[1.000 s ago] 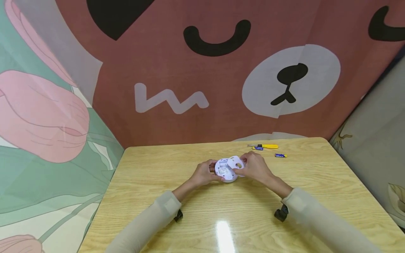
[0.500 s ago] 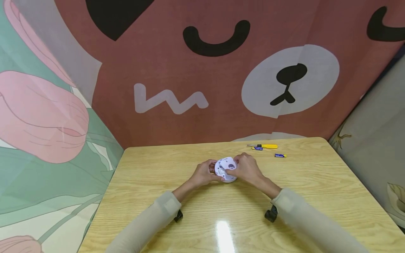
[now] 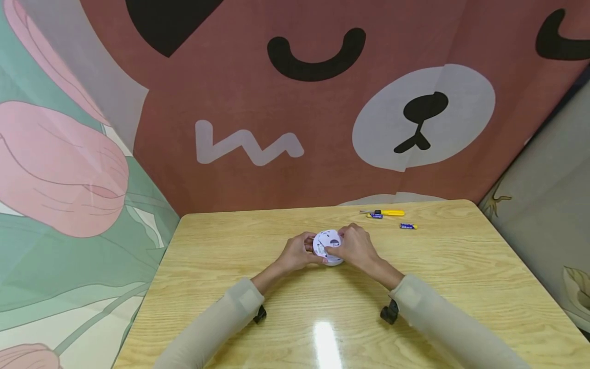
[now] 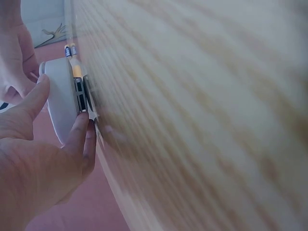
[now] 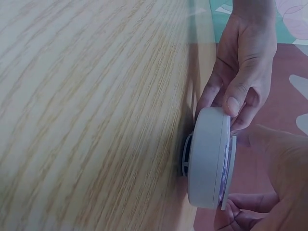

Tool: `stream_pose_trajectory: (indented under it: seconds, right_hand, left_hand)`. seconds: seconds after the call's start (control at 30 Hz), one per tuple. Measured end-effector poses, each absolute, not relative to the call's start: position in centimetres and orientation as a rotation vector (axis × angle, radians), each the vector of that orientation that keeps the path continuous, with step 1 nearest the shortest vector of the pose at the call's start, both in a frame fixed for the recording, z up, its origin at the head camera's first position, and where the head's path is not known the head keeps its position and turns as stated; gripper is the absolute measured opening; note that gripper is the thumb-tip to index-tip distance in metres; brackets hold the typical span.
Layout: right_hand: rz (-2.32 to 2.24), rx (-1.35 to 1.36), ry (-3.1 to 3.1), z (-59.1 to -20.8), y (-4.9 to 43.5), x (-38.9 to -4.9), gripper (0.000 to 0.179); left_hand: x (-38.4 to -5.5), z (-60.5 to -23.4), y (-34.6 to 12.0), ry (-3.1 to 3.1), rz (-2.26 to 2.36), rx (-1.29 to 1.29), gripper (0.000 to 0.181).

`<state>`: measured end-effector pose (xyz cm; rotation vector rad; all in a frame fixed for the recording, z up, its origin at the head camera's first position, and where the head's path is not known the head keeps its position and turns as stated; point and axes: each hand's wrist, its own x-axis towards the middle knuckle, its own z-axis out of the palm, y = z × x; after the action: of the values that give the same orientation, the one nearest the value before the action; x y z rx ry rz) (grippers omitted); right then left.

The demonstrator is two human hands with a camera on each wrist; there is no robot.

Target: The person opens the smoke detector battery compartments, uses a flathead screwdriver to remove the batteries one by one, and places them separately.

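Observation:
A round white smoke alarm point(image 5: 204, 159) is held just over the table, its back facing up. My left hand point(image 3: 297, 252) grips it by the left rim, thumb at the near edge and fingers round the far side. Against its back lies a thin white mounting plate point(image 5: 231, 168) with a round hole, covering much of the recess there. My right hand point(image 3: 360, 250) pinches this plate at its right edge, with the thumb across the face. In the right wrist view the plate sits nearly flat along the alarm, with a narrow gap. A dark slotted vent point(image 4: 80, 94) shows underneath.
Toward the back right of the wooden table point(image 3: 230, 236) lies a screwdriver point(image 3: 391, 213) with a yellow handle. One blue battery point(image 3: 375, 217) rests close beside it, another battery point(image 3: 407, 226) further right. A printed cloth point(image 3: 239, 189) hangs behind the table.
My right hand has moved left with the mounting plate, bringing it from the alarm's right edge over onto its back. My left hand and the alarm have barely moved.

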<state>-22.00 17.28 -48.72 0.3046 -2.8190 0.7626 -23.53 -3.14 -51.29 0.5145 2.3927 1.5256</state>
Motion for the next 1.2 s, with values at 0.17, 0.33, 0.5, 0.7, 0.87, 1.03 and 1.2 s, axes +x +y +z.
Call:
stream_pose_trajectory:
  seconds: [0.17, 0.33, 0.5, 0.7, 0.87, 1.03, 1.2]
  right_hand:
    - [0.746, 0.311, -2.824, -48.66, 17.14, -22.03, 0.051]
    - [0.736, 0.320, -2.811, -48.66, 16.98, -22.03, 0.053]
    - [0.751, 0.308, -2.810, -48.74, 16.92, -22.06, 0.053]
    - [0.793, 0.315, -2.809, -48.76, 16.94, -22.14, 0.052]
    - [0.817, 0.338, -2.816, -48.62, 16.92, -22.21, 0.054]
    - [0.768, 0.356, -2.842, -48.41, 16.77, -22.19, 0.056]
    - [0.740, 0.337, -2.879, -48.31, 16.69, -22.25, 0.049]
  left_hand:
    - [-23.65, -51.49, -3.17, 2.399, 1.516, 0.520, 0.074]
    - [-23.74, -51.50, -3.23, 2.411, 1.502, 0.538, 0.071]
    - [-23.65, -51.35, -3.24, 2.412, 1.503, 0.545, 0.071]
    - [-23.62, -51.30, -3.28, 2.403, 1.504, 0.545, 0.071]
    - [-23.71, -51.24, -3.28, 2.383, 1.513, 0.532, 0.073]
    - [-23.75, -51.23, -3.25, 2.375, 1.512, 0.524, 0.076]
    - [-23.72, -51.22, -3.23, 2.386, 1.501, 0.527, 0.074]
